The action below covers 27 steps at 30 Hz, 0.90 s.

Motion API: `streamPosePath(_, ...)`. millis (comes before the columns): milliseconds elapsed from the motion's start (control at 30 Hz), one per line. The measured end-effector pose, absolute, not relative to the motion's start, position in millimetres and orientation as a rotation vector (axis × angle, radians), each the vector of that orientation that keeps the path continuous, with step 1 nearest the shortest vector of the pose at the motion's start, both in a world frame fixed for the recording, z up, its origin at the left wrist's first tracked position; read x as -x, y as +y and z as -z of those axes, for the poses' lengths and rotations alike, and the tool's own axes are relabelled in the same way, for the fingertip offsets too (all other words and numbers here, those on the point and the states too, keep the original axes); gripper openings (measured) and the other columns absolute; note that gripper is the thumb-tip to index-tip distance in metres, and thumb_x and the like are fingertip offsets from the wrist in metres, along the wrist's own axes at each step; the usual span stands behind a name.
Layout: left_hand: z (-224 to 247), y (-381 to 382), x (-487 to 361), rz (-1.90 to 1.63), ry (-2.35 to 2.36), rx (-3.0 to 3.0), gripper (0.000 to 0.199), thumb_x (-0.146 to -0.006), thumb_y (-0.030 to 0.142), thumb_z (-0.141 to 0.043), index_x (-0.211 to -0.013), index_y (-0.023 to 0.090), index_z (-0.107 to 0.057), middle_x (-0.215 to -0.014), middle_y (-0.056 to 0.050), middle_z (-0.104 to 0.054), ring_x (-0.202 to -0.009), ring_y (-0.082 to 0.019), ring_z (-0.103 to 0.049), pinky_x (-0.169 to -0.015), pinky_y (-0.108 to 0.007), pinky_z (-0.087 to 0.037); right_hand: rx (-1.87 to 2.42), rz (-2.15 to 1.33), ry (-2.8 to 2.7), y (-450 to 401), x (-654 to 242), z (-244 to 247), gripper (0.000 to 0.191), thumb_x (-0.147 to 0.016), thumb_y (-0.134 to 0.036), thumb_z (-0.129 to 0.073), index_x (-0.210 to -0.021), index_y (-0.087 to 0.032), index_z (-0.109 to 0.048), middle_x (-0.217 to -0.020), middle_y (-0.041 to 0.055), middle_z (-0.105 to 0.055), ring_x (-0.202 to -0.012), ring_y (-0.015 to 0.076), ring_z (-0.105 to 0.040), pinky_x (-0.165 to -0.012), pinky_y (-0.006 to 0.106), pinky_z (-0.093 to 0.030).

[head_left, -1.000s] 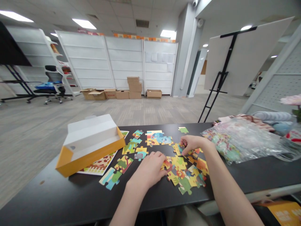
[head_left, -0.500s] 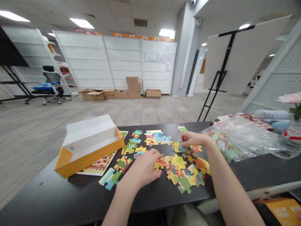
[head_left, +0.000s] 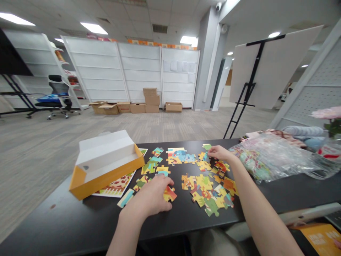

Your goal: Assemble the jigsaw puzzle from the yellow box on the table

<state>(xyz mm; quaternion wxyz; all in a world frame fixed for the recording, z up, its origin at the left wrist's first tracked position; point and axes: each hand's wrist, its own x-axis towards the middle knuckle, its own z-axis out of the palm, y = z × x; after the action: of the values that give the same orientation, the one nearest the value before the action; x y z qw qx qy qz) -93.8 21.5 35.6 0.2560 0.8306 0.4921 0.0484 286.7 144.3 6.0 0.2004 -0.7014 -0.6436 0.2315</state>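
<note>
My left hand [head_left: 153, 197] curves its fingers and thumb around an orange-and-yellow puzzle piece [head_left: 169, 193], which lies against the black tabletop. Part of that piece is hidden under the fingers. Farther off on the right, my right hand [head_left: 220, 153] pinches a small blue-and-yellow puzzle piece [head_left: 203, 156] at its edge. Just below that one lies a yellow piece [head_left: 204, 166]. A joined section with a blue animal [head_left: 179, 155] rests at the table's far side. Nearer me is a loose heap of yellow, green and orange pieces [head_left: 210, 193]. A column of pieces [head_left: 151, 166] runs beside my left hand.
An open orange-and-white box [head_left: 106, 170] sits at the left, partly over a printed picture sheet [head_left: 117, 186]. Clear plastic bags [head_left: 277, 153] and folded cloth cover the right side. Beyond the table stand an easel board [head_left: 274, 71] and cardboard boxes [head_left: 151, 103].
My left hand has slid left, bringing the orange-and-yellow puzzle piece away from the heap. My right hand has shifted slightly right and away from me with its small piece.
</note>
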Motion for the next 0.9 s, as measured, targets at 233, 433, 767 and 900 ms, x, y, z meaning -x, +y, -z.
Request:
streamPosePath(233, -43, 21, 94, -0.058, 1.347, -2.259, 0.060, -0.061, 0.026, -0.077, -0.120, 0.024, -0.066, -0.133, -0.010, -0.060, -0.133, -0.032, -0.051, -0.111, -0.040, -0.043, 2.097, -0.342, -1.825, 144, -300, -6, 0.009, -0.074, -0.025, -0.071, -0.078, -0.018, -0.075, -0.083, 0.0071, -0.077, -0.079, 0.0213, -0.070, -0.068, 0.025, -0.048)
streamPosePath(433, -43, 20, 97, -0.020, 1.379, -2.239, 0.061, -0.059, 0.026, -0.082, -0.118, 0.024, -0.066, -0.141, -0.010, -0.054, -0.136, -0.032, -0.048, -0.111, -0.039, -0.043, 2.111, -0.227, -1.866, 136, -295, -13, 0.010, -0.074, -0.027, -0.069, -0.076, -0.019, -0.075, -0.084, 0.0071, -0.077, -0.080, 0.0219, -0.070, -0.069, 0.026, -0.046)
streamPosePath(767, -46, 15, 61, -0.282, 1.193, -2.415, 0.045, -0.075, 0.042, -0.075, -0.114, 0.021, -0.066, -0.120, -0.008, -0.064, -0.117, -0.028, -0.059, -0.100, -0.038, -0.049, 1.900, -0.007, -1.718, 49, -248, -63, 0.029, -0.082, -0.044, -0.058, -0.082, -0.020, -0.075, -0.082, 0.0056, -0.076, -0.072, 0.0211, -0.067, -0.066, 0.029, -0.043)
streamPosePath(900, -46, 6, 25, -0.254, 1.177, -2.568, 0.048, -0.078, 0.051, -0.073, -0.113, 0.020, -0.065, -0.114, -0.011, -0.068, -0.111, -0.031, -0.061, -0.094, -0.041, -0.052, 1.867, -0.039, -1.636, 26, -222, -87, 0.028, -0.081, -0.043, -0.058, -0.077, -0.020, -0.074, -0.077, 0.0054, -0.076, -0.070, 0.0206, -0.066, -0.065, 0.029, -0.042)
